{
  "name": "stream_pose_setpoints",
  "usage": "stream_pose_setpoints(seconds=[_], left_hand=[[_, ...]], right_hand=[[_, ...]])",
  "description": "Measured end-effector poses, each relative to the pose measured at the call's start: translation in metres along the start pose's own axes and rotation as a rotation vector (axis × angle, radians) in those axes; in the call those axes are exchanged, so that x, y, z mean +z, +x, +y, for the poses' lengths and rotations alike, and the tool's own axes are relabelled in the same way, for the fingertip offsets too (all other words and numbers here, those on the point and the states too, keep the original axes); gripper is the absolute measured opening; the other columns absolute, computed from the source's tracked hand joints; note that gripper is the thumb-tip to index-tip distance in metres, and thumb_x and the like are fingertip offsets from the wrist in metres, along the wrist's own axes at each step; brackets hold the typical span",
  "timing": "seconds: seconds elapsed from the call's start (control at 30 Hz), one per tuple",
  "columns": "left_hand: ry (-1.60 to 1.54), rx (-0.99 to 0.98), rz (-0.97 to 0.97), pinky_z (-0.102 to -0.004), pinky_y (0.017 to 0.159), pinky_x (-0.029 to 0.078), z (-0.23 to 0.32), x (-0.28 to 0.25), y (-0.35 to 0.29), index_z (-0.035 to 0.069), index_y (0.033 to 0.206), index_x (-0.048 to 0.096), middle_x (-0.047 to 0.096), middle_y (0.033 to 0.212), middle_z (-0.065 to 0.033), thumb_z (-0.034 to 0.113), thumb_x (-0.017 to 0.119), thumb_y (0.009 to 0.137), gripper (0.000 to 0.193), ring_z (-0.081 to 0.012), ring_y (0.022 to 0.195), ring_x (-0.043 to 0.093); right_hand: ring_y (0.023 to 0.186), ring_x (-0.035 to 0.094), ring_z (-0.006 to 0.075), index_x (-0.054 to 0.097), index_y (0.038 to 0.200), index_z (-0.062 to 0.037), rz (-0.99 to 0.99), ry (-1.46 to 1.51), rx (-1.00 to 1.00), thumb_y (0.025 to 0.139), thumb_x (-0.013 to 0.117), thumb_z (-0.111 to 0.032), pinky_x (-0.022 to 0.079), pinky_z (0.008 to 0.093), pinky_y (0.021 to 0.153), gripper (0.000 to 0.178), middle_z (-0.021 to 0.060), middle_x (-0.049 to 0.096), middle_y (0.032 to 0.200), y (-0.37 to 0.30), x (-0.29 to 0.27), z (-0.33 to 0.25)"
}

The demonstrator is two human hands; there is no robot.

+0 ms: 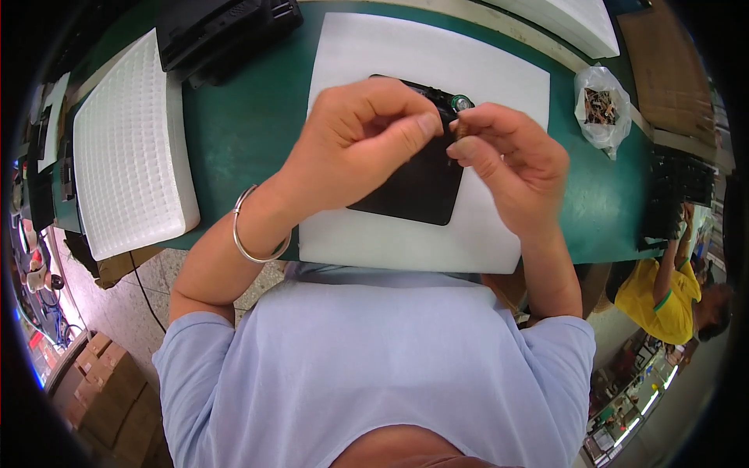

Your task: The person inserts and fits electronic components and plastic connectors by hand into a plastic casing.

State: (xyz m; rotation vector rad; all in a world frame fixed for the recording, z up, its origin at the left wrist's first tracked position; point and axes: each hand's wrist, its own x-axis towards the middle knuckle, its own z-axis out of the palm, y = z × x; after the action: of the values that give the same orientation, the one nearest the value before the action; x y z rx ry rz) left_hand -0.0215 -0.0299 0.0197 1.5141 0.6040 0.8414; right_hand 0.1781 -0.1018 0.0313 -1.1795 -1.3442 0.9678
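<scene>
A flat black device (pixel 417 181) with a panel-like face lies on a white foam sheet (pixel 421 47). Above it, my left hand (pixel 367 140) has thumb and forefinger pressed together; what they hold, if anything, is hidden. Close beside it, the fingertips of my right hand (pixel 519 160) pinch a small copper-brown piece (pixel 459 134), too small to name. Just beyond the fingertips, a round silver-and-green part (pixel 462 102) sits at the device's far edge. My left hand covers part of that edge.
The foam rests on a green table (pixel 226 125). A clear plastic bag of small brown pieces (pixel 601 108) stands at the far right. White textured foam (pixel 133 148) lies left, with a black plastic housing (pixel 226 35) behind. A person in yellow (pixel 659 300) works at right.
</scene>
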Motion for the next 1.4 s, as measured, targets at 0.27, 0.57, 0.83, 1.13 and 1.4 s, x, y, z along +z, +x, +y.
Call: stream_pose_setpoints(seconds=[0.27,0.57,0.83,1.13,1.4], left_hand=[[0.862,0.450,0.155,-0.0359,0.094,0.050,-0.015,-0.021,0.017,0.004,0.109,0.071,0.069,0.111,-0.0095,0.004,0.075,0.082,0.027,-0.0281,0.112,0.062],[1.005,0.337,0.063,-0.0418,0.106,0.039,-0.026,-0.020,0.013,0.006,0.110,0.069,0.066,0.115,-0.0078,0.010,0.078,0.080,0.032,-0.0313,0.123,0.055],[0.976,0.343,0.071,-0.0417,0.104,0.040,-0.026,-0.020,0.014,0.006,0.106,0.070,0.067,0.111,-0.0071,0.012,0.078,0.079,0.029,-0.0293,0.117,0.058],[0.979,0.330,0.065,-0.0417,0.106,0.038,-0.026,-0.021,0.013,0.007,0.107,0.070,0.067,0.113,-0.0067,0.012,0.078,0.080,0.029,-0.0290,0.121,0.056],[0.981,0.318,0.059,-0.0418,0.106,0.038,-0.025,-0.021,0.013,0.007,0.108,0.070,0.067,0.114,-0.0072,0.013,0.078,0.081,0.029,-0.0293,0.122,0.056]], right_hand=[[0.078,0.062,0.0077,0.071,0.106,-0.0019,0.048,-0.091,0.193,0.091,0.072,-0.004,0.049,0.0201,0.067,0.015,0.0030,0.069,0.098,-0.023,-0.029,0.014],[0.075,0.061,0.0101,0.072,0.102,-0.0047,-0.045,-0.499,0.084,0.086,0.075,-0.004,0.049,0.0218,0.062,0.016,0.0038,0.065,0.094,-0.022,-0.014,0.002],[0.073,0.065,0.0144,0.071,0.100,-0.0042,-0.041,-0.595,-0.024,0.085,0.077,-0.005,0.053,0.0254,0.058,0.016,0.0067,0.066,0.094,-0.024,-0.010,0.012],[0.069,0.064,0.0154,0.072,0.099,-0.0052,-0.044,-0.660,-0.056,0.085,0.077,-0.006,0.053,0.0257,0.056,0.016,0.0069,0.066,0.093,-0.025,-0.009,0.010],[0.069,0.064,0.0163,0.073,0.099,-0.0065,-0.037,-0.705,-0.055,0.084,0.079,-0.008,0.053,0.0275,0.058,0.016,0.0062,0.066,0.092,-0.029,-0.006,0.013]])
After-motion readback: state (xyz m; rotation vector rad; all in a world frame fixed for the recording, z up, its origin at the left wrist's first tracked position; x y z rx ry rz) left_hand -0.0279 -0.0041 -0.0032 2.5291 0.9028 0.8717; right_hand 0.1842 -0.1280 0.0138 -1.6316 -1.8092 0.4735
